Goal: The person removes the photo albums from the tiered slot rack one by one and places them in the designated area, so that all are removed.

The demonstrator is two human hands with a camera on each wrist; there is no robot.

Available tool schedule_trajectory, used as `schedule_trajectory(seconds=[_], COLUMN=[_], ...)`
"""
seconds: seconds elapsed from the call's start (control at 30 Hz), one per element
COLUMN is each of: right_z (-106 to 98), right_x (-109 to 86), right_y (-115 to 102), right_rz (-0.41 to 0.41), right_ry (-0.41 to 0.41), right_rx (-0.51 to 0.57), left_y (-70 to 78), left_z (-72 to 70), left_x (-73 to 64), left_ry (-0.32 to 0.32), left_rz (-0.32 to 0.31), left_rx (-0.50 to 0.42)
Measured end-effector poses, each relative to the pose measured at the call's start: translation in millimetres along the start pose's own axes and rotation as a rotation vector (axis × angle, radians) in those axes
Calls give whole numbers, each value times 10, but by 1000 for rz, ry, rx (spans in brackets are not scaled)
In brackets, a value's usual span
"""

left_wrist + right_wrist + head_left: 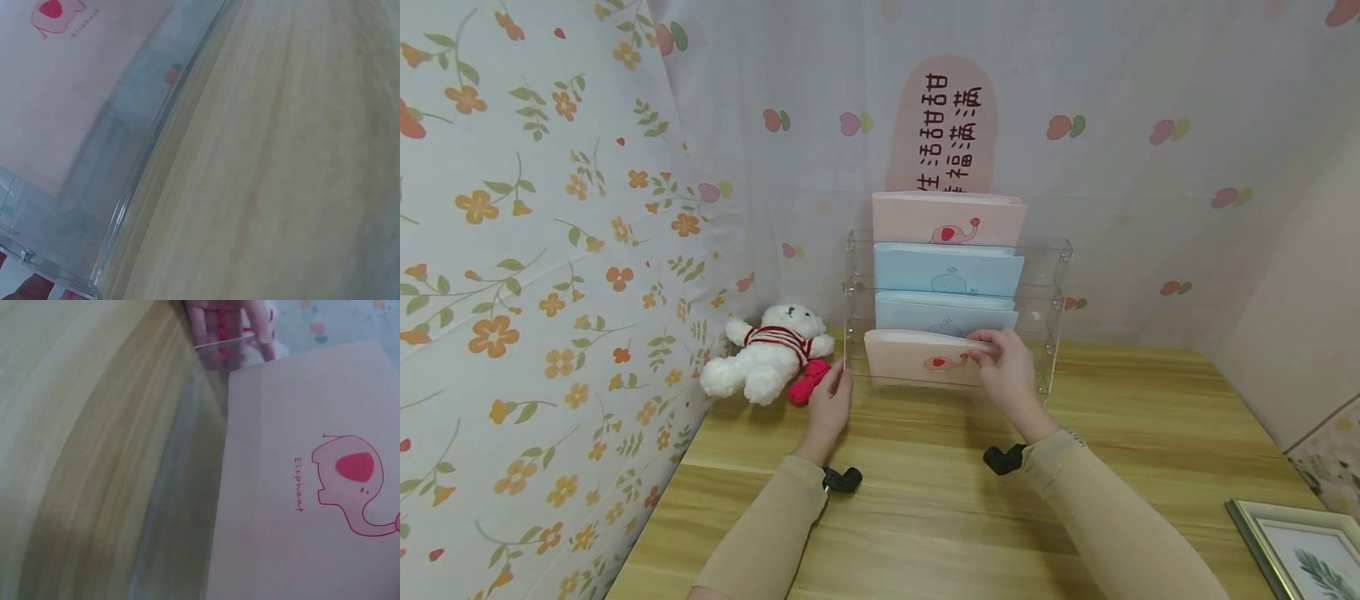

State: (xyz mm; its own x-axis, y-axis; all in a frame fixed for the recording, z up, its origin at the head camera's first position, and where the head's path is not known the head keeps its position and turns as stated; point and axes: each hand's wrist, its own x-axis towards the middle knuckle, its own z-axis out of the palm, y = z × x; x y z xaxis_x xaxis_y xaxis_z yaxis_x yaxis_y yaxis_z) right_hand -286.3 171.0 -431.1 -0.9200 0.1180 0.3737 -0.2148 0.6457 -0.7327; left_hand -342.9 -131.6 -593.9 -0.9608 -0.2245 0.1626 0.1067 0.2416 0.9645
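Note:
A clear rack (pixel 856 333) stands on the table, holding two pink folders and two blue ones in tiers. My right hand (pixel 1006 375) pinches the upper right part of the front pink folder (pixel 902 358), which has a red-eared elephant drawn on it. In the right wrist view the folder (pixel 269 487) shows the word "Elephant". Against the outside of the rack's left side panel rests my left hand (pixel 831 404), its fingers fairly straight. Behind the front folder stand a lower blue folder (pixel 895 313), an upper blue folder (pixel 902 267) and the rear pink folder (pixel 902 218).
A white teddy bear (pixel 760 367) in a striped shirt lies left of the rack, with a red object (pixel 805 385) beside it. A picture frame (pixel 1262 542) sits at the right front of the wooden table (pixel 917 508). Patterned cloth (pixel 775 217) hangs behind and at left.

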Motion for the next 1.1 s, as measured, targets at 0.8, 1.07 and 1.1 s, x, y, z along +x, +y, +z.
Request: schedule_trajectory(seconds=[0.8,1.07,1.1], right_z=[-422,-427,-426], right_x=[-352,-444,-454], right_y=[-266,-127,-110], right_rz=[-136,-71,-57], right_ry=[-103,-187,-204], right_rx=[-20,-63,-64], left_y=[219,323,330], left_z=[-25,-41,-43], left_x=[-142,-188,-194], left_ry=[13,7,3], left_rz=[43,44,51], left_rx=[29,31,33])
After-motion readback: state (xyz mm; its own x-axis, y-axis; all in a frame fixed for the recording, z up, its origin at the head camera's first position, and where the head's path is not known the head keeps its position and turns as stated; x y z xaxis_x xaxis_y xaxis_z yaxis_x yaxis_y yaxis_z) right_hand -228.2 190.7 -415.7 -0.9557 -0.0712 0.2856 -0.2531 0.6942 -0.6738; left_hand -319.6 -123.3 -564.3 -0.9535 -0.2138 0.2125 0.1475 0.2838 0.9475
